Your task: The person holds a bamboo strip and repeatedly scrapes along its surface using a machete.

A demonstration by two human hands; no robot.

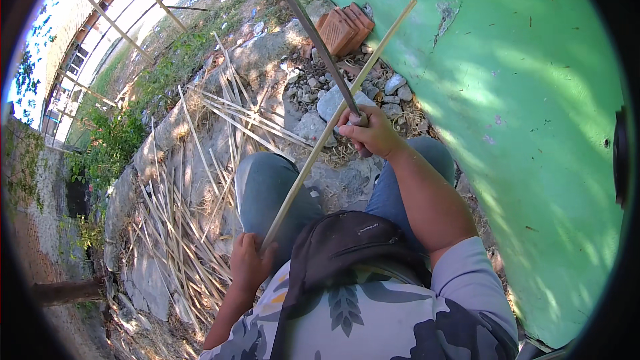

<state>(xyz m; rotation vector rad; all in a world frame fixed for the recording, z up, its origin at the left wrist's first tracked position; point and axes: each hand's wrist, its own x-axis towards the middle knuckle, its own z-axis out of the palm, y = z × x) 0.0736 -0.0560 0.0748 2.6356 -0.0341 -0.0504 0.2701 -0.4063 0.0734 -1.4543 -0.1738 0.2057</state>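
Note:
My right hand (375, 132) is closed round the handle of a machete (315, 35), whose long dark blade points up and away to the far left. A long pale bamboo strip (301, 177) slants from my left hand (251, 261) up to the far right. My left fingers are wrapped round its near end, beside my left knee. Close to my right hand the strip and the blade cross; whether they touch I cannot tell. My knees are bent on either side of the strip's middle.
Many loose bamboo strips (175, 243) lie heaped on the ground at left. Ahead are stones (311, 127) and stacked reddish clay blocks (344, 29). A green wall (520, 107) stands close on the right. A black bag (357, 243) rests at my waist.

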